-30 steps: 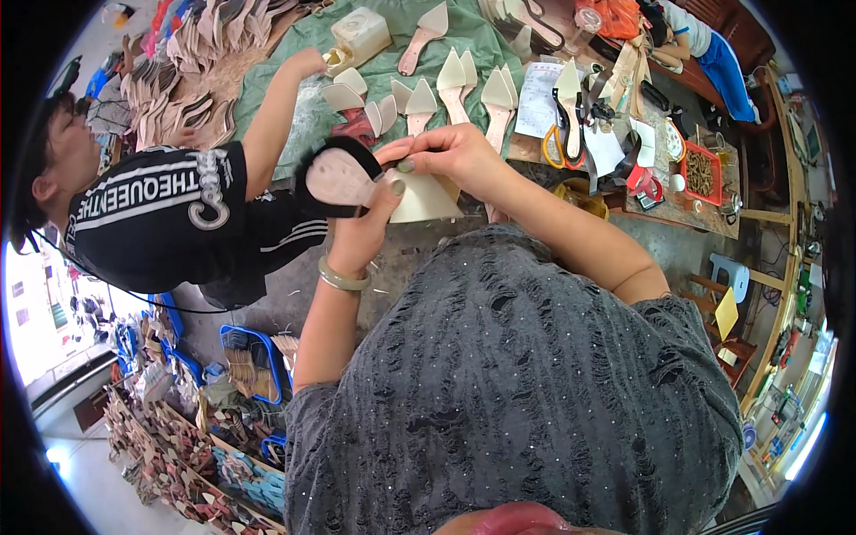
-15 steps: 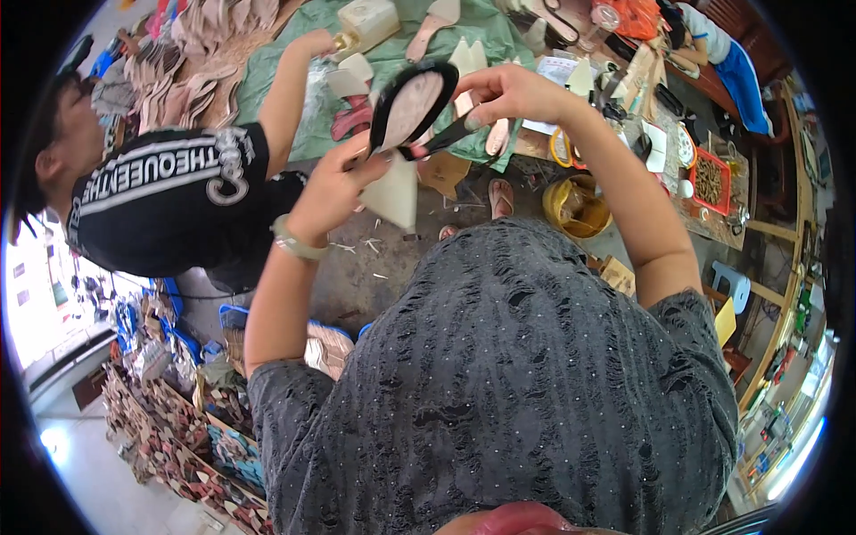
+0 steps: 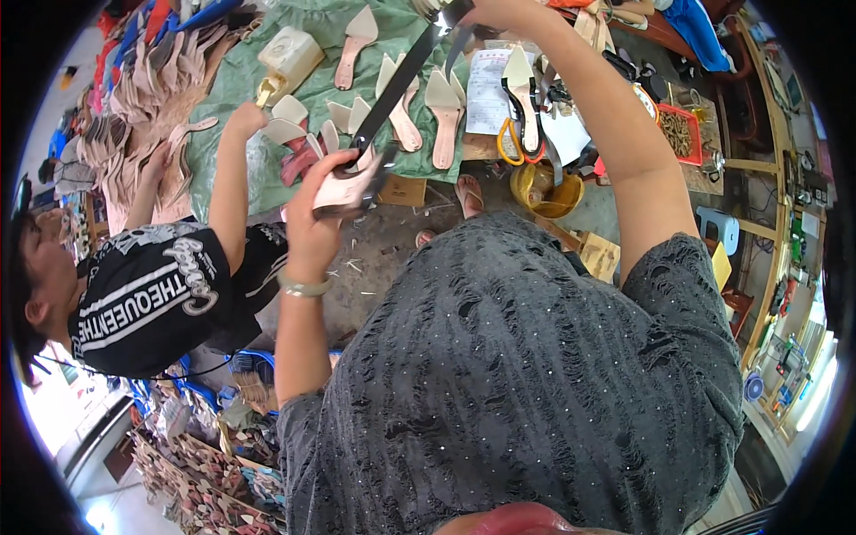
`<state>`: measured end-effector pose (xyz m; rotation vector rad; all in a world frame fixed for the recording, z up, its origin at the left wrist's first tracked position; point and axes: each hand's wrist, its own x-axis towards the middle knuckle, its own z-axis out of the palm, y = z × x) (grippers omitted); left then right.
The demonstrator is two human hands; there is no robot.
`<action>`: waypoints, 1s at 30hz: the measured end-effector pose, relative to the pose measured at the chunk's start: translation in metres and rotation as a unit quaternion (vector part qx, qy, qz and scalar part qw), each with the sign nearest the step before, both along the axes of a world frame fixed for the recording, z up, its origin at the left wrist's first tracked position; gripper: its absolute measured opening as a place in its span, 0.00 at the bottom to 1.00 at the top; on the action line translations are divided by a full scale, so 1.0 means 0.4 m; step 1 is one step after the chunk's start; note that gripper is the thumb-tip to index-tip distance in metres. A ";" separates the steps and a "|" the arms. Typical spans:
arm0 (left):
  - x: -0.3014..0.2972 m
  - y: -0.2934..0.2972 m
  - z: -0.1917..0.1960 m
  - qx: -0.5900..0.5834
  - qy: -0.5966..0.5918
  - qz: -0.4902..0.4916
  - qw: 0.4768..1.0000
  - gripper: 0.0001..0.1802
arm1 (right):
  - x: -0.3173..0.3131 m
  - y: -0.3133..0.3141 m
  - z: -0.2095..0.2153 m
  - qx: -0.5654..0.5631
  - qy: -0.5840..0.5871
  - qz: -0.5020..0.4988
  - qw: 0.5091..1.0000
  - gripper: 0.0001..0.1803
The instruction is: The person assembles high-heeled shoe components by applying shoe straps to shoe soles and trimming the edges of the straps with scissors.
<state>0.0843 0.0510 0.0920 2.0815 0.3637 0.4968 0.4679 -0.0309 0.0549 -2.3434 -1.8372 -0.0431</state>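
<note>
My left hand (image 3: 312, 218) is closed round a pinkish shoe insole (image 3: 343, 189), whose lower edge is blurred by motion. A long black strip (image 3: 401, 94) runs from the insole up and away to the right. At its far end my right hand (image 3: 506, 16) grips the strip at the picture's top edge, and the strip looks taut. Beyond it, several insoles with cream pointed toes (image 3: 441, 116) lie on a green cloth (image 3: 236, 71). Close to my left hand are a few cream and dark red pieces (image 3: 294, 134).
At left a co-worker's hand (image 3: 245, 120) is by a plastic jug (image 3: 292, 55); insoles (image 3: 152, 98) are heaped beyond. Orange-handled scissors (image 3: 508, 143) lie near a paper sheet (image 3: 486, 89). A yellow bucket (image 3: 571, 198) stands below the table, and a red basket (image 3: 694, 147) sits at right.
My hands have moved apart: the right went up and away with the strip's end, the left came lower. The black strip, looped round the insole before, is now stretched out straight.
</note>
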 end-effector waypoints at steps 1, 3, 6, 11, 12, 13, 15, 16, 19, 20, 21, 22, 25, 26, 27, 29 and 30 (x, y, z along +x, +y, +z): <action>0.018 0.003 -0.045 -0.023 0.004 -0.002 1.000 0.23 | -0.023 -0.022 -0.005 0.036 0.024 -0.009 0.999 0.25; 0.046 -0.012 -0.118 -0.062 0.014 -0.002 0.998 0.24 | 0.008 -0.070 -0.112 0.055 0.082 -0.057 0.993 0.35; 0.058 -0.028 -0.197 -0.090 0.018 0.019 0.996 0.24 | -0.046 -0.197 -0.279 0.074 0.165 -0.222 0.958 0.17; 0.061 -0.082 -0.250 -0.186 -0.039 0.132 0.973 0.19 | -0.213 -0.368 -0.440 -0.096 0.161 -0.357 0.915 0.27; 0.054 -0.082 -0.263 -0.185 -0.040 0.132 0.973 0.19 | -0.222 -0.377 -0.453 -0.094 0.162 -0.357 0.915 0.27; 0.049 -0.077 -0.269 -0.189 -0.018 0.137 0.972 0.17 | -0.238 -0.377 -0.450 -0.125 0.162 -0.378 0.903 0.29; 0.041 -0.072 -0.275 -0.190 -0.005 0.136 0.972 0.15 | -0.235 -0.386 -0.479 -0.143 0.167 -0.392 0.894 0.32; 0.041 -0.071 -0.269 -0.189 -0.005 0.134 0.973 0.15 | -0.226 -0.384 -0.481 -0.142 0.167 -0.394 0.893 0.32; 0.033 -0.075 -0.248 -0.190 -0.002 0.133 0.973 0.15 | -0.222 -0.377 -0.477 -0.103 0.177 -0.413 0.887 0.35; 0.028 -0.075 -0.251 -0.190 -0.002 0.134 0.973 0.15 | -0.222 -0.373 -0.468 -0.102 0.178 -0.412 0.888 0.35; 0.021 -0.074 -0.258 -0.213 -0.012 0.151 0.965 0.15 | -0.221 -0.369 -0.457 -0.078 0.188 -0.407 0.890 0.36; 0.014 -0.070 -0.266 -0.237 -0.022 0.166 0.957 0.15 | -0.222 -0.365 -0.443 -0.053 0.198 -0.404 0.892 0.37; -0.010 -0.066 -0.263 -0.243 0.011 0.162 0.956 0.15 | -0.249 -0.304 -0.426 -0.051 0.218 -0.417 0.881 0.38; -0.011 -0.069 -0.259 -0.261 0.018 0.166 0.951 0.15 | -0.250 -0.287 -0.430 -0.047 0.224 -0.427 0.875 0.38; -0.010 -0.072 -0.261 -0.251 0.001 0.156 0.955 0.15 | -0.247 -0.277 -0.445 -0.044 0.219 -0.439 0.870 0.39; -0.015 -0.075 -0.260 -0.195 -0.003 0.145 0.970 0.15 | -0.235 -0.261 -0.464 -0.032 0.227 -0.463 0.856 0.40; -0.016 -0.077 -0.258 -0.136 -0.007 0.134 0.982 0.15 | -0.229 -0.261 -0.473 -0.020 0.236 -0.486 0.841 0.41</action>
